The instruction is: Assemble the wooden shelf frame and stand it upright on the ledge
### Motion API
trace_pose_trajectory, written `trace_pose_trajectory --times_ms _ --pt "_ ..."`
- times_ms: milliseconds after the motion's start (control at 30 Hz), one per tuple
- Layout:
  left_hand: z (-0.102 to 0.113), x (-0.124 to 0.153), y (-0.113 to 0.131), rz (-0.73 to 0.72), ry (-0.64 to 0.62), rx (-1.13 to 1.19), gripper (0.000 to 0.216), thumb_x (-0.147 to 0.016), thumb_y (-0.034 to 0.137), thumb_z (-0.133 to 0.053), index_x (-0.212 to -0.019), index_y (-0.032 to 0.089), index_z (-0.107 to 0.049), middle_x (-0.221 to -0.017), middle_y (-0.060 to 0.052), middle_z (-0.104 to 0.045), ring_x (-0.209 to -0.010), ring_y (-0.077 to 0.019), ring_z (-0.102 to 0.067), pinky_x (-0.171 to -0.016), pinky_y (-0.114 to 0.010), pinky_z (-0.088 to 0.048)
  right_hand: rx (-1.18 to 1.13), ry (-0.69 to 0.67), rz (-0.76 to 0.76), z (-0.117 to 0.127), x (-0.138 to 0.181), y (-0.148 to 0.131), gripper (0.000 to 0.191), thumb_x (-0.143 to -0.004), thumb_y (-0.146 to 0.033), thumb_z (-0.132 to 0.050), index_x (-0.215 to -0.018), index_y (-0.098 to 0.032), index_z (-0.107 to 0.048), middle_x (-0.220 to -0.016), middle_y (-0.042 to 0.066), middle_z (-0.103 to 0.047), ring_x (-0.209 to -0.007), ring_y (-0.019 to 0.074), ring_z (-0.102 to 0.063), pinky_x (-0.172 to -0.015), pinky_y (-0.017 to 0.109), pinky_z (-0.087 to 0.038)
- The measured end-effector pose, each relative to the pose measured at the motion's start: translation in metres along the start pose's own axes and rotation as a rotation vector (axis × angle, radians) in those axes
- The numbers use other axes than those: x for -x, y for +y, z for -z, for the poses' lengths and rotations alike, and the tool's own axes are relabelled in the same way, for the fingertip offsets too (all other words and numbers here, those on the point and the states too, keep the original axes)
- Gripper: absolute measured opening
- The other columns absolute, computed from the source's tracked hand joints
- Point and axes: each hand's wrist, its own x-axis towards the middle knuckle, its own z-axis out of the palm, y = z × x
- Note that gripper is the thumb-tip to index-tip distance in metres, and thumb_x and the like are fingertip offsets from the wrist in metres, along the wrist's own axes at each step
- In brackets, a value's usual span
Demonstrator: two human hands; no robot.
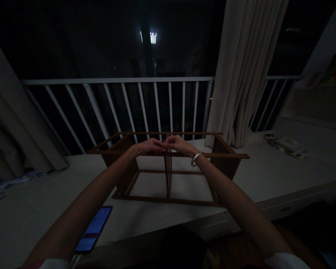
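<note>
A brown shelf frame [190, 202] lies on its side on the pale window ledge, with a divider across its middle. Over the middle of its upper rail, my left hand [152, 145] and my right hand [176, 144] meet at the fingertips. Both hands have their fingers pinched together around something small that I cannot make out in the dim light. A silver bangle [196, 159] circles my right wrist.
Left of the frame, a lit phone [94, 228] lies near the ledge's front edge, partly behind my left forearm. White railing [120, 80] and dark window glass stand behind. Beige curtains [240, 71] hang at both sides. A crumpled cloth [287, 145] lies at right.
</note>
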Motion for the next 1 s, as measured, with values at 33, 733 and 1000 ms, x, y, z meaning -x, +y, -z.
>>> trace_pose_trajectory --times_ms 33,733,1000 --pt "0.0002 0.0002 0.0002 0.001 0.001 0.000 0.027 -0.059 0.025 -0.070 -0.081 0.011 -0.065 -0.067 -0.001 -0.062 -0.057 -0.0068 -0.052 -0.053 -0.018 -0.038 0.000 -0.009 0.003 0.0002 0.0000 -0.0001 0.032 -0.062 -0.040 -0.065 -0.069 -0.010 -0.056 -0.063 0.000 -0.057 -0.058 0.0076 -0.049 -0.056 0.021 -0.036" --pt "0.0044 -0.0039 -0.0057 -0.020 0.029 0.011 0.022 -0.056 0.024 -0.071 -0.071 0.010 -0.063 -0.065 0.000 -0.061 -0.057 -0.0063 -0.052 -0.053 -0.017 -0.037 -0.029 0.000 0.037 0.0008 -0.0044 0.0089 0.029 -0.059 -0.035 -0.069 -0.072 -0.011 -0.058 -0.073 0.003 -0.062 -0.067 0.0100 -0.056 -0.064 0.023 -0.043" --pt "0.0037 -0.0035 -0.0033 -0.055 0.068 -0.033 0.022 -0.055 0.025 -0.071 -0.069 0.010 -0.062 -0.063 0.000 -0.058 -0.054 -0.0052 -0.047 -0.048 -0.017 -0.033 0.002 -0.006 0.021 0.0006 -0.0010 0.0013 0.030 -0.062 -0.036 -0.066 -0.077 -0.011 -0.060 -0.071 0.004 -0.063 -0.066 0.0109 -0.056 -0.061 0.022 -0.042"
